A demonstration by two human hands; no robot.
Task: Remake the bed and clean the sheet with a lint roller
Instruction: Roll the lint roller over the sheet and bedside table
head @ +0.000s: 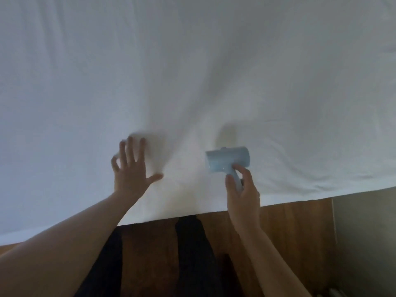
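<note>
From the head view we see a white sheet [192, 71] covering the bed, soft and lightly creased, its near edge hanging over a brown wooden floor [289, 219]; a pale wall [364, 232] stands at the near right. Our dark trouser legs [192, 254] show below. Our left hand [130, 168] lies with fingers spread and straight on the sheet. Just to its right, our right hand [243, 194] grips the handle of a pale blue lint roller [228, 158], whose cylindrical head sits on the sheet near the edge.
</note>
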